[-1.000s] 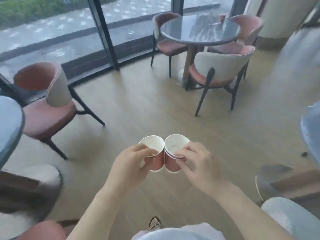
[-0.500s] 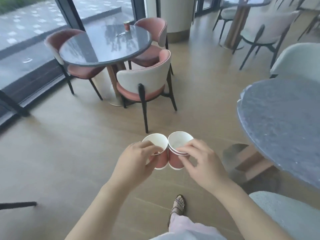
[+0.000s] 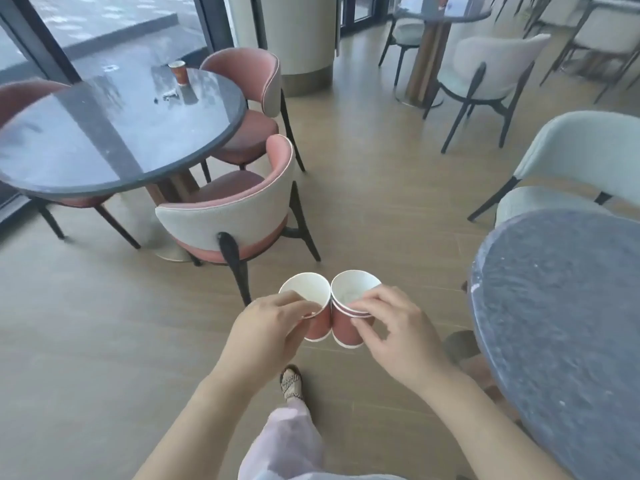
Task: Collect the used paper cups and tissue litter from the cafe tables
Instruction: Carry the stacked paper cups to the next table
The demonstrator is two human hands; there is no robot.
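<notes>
Bottom centre: the left hand (image 3: 270,336) pinches 1 cup (image 3: 306,292) by its rim, and the right hand (image 3: 403,337) pinches 2 stacked cups (image 3: 346,325). Such light rim grips may slip mid-stride. Upper left, a far cup (image 3: 178,72) and a tissue scrap (image 3: 169,96) sit on the table (image 3: 104,140).

We see paper cups (image 3: 346,325) red outside, white within; another red cup (image 3: 179,73) on a glossy dark grey table (image 3: 86,140); a pink-and-cream chair (image 3: 225,216); a speckled blue-grey tabletop (image 3: 571,323); tan wood-grain floor (image 3: 104,341); a black-and-white woven sandal (image 3: 291,382); pale lilac trousers (image 3: 287,441).
</notes>
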